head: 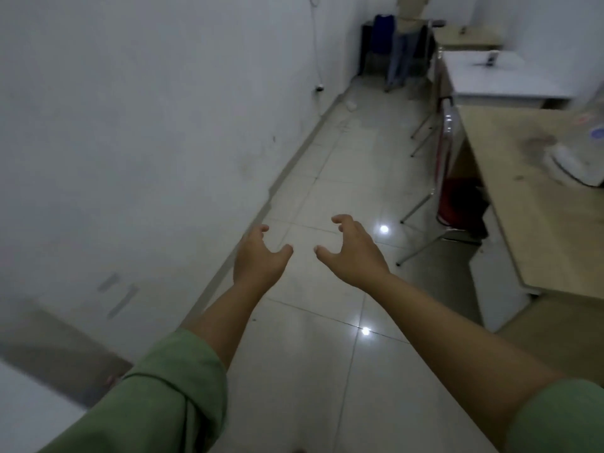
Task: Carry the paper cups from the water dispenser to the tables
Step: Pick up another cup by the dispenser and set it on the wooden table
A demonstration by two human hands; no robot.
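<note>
My left hand (258, 258) and my right hand (354, 253) are stretched out side by side over the tiled floor, fingers curled and apart, holding nothing. No paper cup shows clearly in this blurred view. A wooden table (536, 204) runs along the right edge. On its far right stands a white, blurred appliance (578, 158) with a blue label, possibly the water dispenser. Beyond it stand a white table (503, 78) and another wooden table (467, 37), each with a small dark object on top.
A white wall (147, 125) bounds the left side of a tiled aisle (327, 178). Metal chair legs (421, 217) and a red seat jut from under the wooden table. A person (405, 44) stands at the far end next to a blue chair (382, 31). A grey surface (49, 348) lies at lower left.
</note>
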